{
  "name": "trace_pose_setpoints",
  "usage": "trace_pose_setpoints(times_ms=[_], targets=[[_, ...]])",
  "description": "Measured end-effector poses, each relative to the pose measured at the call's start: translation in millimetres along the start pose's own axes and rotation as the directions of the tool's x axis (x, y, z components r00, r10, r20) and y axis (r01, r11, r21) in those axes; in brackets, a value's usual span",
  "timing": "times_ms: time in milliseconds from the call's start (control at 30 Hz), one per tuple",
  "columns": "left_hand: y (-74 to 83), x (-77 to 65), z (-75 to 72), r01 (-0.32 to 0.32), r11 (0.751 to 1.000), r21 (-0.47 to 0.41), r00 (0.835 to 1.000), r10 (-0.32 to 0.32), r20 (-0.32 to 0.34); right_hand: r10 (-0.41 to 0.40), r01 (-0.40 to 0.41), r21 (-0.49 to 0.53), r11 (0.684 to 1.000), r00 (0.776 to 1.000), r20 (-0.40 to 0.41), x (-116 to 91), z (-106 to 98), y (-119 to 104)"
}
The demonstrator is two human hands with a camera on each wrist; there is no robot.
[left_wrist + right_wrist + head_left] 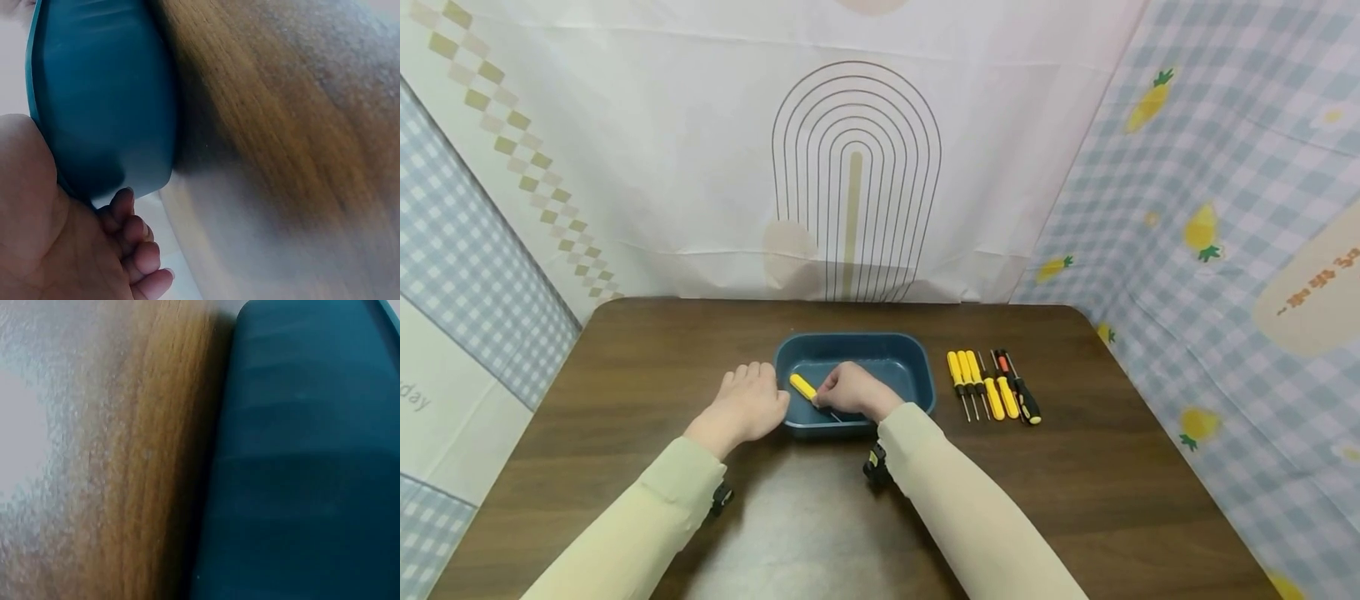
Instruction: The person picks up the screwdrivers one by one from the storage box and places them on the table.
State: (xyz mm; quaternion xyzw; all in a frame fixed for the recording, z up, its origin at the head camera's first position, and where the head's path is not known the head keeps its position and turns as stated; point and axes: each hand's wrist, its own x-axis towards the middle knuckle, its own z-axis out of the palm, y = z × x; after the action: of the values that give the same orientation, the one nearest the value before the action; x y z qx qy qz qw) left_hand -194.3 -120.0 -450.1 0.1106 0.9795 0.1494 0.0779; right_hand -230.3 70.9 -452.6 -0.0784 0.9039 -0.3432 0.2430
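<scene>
A yellow-handled screwdriver (802, 386) slants inside the blue plastic bin (856, 431), its handle toward the back left and a thin shaft toward the front. My right hand (853, 389) reaches over the front wall into the bin and pinches the screwdriver near where handle meets shaft. At the bin's left end, my left hand (748, 404) lies palm down against the rim with relaxed fingers. From the left wrist, the fingers (147, 257) bend loosely beside the bin's outer wall (112, 94). The right wrist view shows only the bin's front wall (306, 456) and wood, the hand being hidden.
Right of the bin, several screwdrivers lie in a row on the brown wooden table (1075, 500): yellow-handled ones (957, 367) with tips toward me, others turned the opposite way (994, 400), and a black-handled one (1028, 404) at the end. A white curtain (700, 150) hangs behind.
</scene>
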Motion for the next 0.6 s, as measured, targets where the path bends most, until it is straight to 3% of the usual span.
trace_pose_setpoints(times_ms=[267, 600], targets=[[3.4, -1.3, -0.7, 0.002, 1.0, -0.009, 1.0, -0.002, -0.005, 0.007, -0.007, 0.0, 1.0, 1.0, 0.026, -1.5, -4.9, 2.8], [0.9, -2.7, -2.4, 0.009, 1.0, -0.019, 1.0, -0.009, -0.003, -0.045, 0.046, -0.015, 0.999, 0.999, 0.02, -2.4, -7.4, 1.9]])
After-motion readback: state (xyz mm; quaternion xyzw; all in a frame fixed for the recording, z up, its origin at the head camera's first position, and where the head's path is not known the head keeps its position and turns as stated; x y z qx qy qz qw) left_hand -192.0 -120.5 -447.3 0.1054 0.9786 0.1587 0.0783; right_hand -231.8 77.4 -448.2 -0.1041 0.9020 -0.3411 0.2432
